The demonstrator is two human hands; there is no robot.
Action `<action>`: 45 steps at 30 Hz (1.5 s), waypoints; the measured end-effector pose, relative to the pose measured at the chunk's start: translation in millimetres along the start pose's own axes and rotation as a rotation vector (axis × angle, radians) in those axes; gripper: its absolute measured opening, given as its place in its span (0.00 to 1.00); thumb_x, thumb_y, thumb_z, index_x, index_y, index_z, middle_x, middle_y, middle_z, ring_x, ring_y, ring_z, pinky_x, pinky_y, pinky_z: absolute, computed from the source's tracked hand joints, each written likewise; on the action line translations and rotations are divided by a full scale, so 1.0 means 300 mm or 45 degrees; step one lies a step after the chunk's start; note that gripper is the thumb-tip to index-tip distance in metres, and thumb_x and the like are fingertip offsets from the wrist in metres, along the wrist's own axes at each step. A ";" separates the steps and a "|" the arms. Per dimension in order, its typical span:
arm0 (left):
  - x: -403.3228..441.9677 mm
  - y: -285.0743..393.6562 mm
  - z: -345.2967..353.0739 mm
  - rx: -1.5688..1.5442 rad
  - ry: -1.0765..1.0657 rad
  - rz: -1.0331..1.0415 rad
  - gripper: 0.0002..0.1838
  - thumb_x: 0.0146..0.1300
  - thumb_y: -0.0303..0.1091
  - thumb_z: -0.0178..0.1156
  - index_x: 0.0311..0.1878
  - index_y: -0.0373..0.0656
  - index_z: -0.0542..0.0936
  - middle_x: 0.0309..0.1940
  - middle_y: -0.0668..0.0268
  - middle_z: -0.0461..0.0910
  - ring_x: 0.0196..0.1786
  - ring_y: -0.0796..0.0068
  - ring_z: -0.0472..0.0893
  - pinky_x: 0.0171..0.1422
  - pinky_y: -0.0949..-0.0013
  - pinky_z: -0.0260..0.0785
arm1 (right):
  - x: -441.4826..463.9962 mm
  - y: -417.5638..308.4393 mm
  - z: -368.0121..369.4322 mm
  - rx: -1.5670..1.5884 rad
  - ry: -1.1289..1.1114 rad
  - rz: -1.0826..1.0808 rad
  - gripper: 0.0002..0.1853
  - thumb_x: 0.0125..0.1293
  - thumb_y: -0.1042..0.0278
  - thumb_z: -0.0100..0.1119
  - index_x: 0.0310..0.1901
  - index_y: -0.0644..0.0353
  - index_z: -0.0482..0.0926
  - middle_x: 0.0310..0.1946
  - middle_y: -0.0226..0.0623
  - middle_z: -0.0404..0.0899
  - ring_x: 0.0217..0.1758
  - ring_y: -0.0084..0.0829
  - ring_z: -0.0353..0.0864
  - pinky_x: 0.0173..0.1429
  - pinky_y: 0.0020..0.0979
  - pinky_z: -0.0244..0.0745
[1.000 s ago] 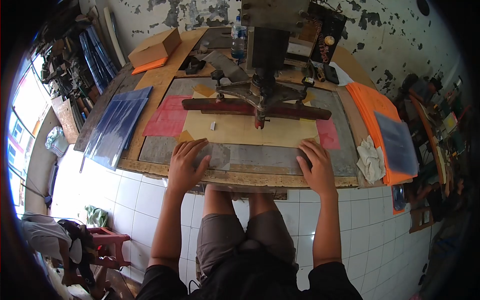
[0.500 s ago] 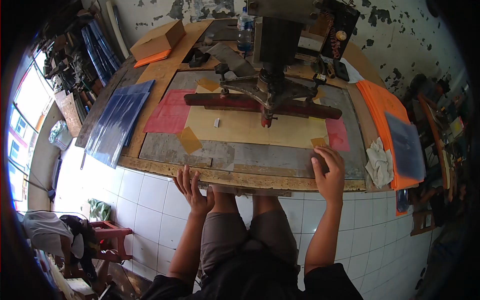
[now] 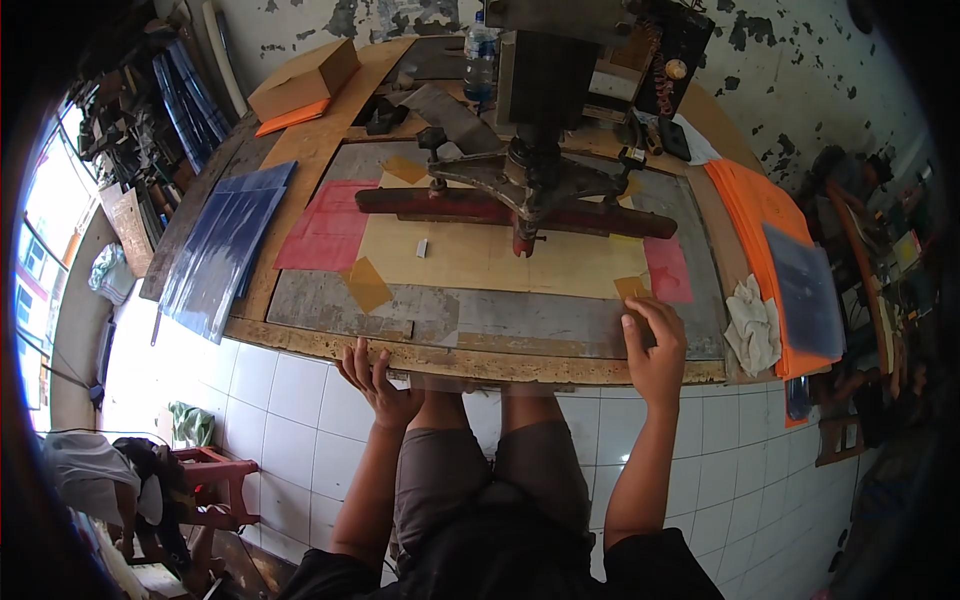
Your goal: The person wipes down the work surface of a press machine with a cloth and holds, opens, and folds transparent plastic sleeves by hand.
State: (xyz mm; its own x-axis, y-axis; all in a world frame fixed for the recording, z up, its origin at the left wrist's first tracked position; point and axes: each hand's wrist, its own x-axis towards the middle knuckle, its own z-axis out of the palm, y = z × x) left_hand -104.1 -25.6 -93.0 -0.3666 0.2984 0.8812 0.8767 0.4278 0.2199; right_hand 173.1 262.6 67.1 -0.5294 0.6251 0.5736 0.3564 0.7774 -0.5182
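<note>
My left hand (image 3: 382, 388) rests at the wooden front edge (image 3: 480, 357) of the worktable, fingers stretched and apart. My right hand (image 3: 655, 340) is over the front right of the grey plate (image 3: 540, 328), its fingers bent and thumb apart. Its fingertips are beside a brown tape piece (image 3: 631, 288). A faint see-through sheet (image 3: 480, 384) overhangs the front edge between my hands; its outline is hard to make out, and I cannot tell if either hand grips it. Cream card (image 3: 480, 262) lies on the plate, below a dark red press bar (image 3: 600, 217).
Blue-tinted plastic sheets (image 3: 222, 250) lie at left, near a cardboard box (image 3: 303, 80). Orange sheets (image 3: 750, 220) and a white cloth (image 3: 752, 325) are at right. A water bottle (image 3: 480, 62) stands behind. Another person (image 3: 105, 485) is at lower left.
The view has shifted slightly, so the table appears a little further left. My left hand's fingers are drawn somewhat closer together; my right hand keeps nearly the same pose.
</note>
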 end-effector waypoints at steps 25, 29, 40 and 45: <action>-0.021 -0.015 0.015 0.019 0.010 0.001 0.47 0.61 0.49 0.79 0.79 0.50 0.65 0.83 0.44 0.63 0.87 0.30 0.58 0.88 0.21 0.45 | -0.005 -0.005 -0.001 -0.012 0.019 0.003 0.12 0.77 0.66 0.70 0.57 0.59 0.90 0.57 0.40 0.90 0.64 0.46 0.85 0.71 0.47 0.77; -0.024 -0.019 0.014 0.006 -0.005 -0.005 0.47 0.60 0.49 0.80 0.78 0.51 0.66 0.83 0.45 0.63 0.86 0.30 0.58 0.87 0.20 0.46 | -0.009 -0.006 -0.008 0.007 0.015 -0.078 0.14 0.77 0.63 0.70 0.58 0.58 0.89 0.57 0.39 0.90 0.65 0.44 0.86 0.73 0.48 0.74; -0.034 -0.030 0.000 -0.001 -0.061 0.003 0.45 0.60 0.46 0.77 0.78 0.49 0.67 0.83 0.44 0.64 0.85 0.27 0.59 0.87 0.21 0.48 | -0.173 -0.188 -0.005 -0.162 -0.488 -0.377 0.34 0.66 0.53 0.80 0.73 0.47 0.83 0.81 0.28 0.75 0.86 0.37 0.70 0.89 0.55 0.59; -0.027 -0.019 0.003 -0.039 -0.033 0.001 0.45 0.61 0.45 0.76 0.79 0.48 0.67 0.83 0.44 0.64 0.85 0.27 0.59 0.87 0.20 0.48 | -0.200 -0.196 0.013 -0.116 -0.373 -0.357 0.21 0.76 0.70 0.67 0.68 0.49 0.87 0.77 0.29 0.80 0.84 0.38 0.73 0.87 0.54 0.62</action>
State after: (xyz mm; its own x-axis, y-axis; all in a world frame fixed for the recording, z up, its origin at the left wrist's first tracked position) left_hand -106.4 -29.8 -101.8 -0.3736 0.3209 0.8703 0.8859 0.4017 0.2322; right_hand 180.8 179.0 60.8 -0.8074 0.3526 0.4731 0.2273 0.9258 -0.3019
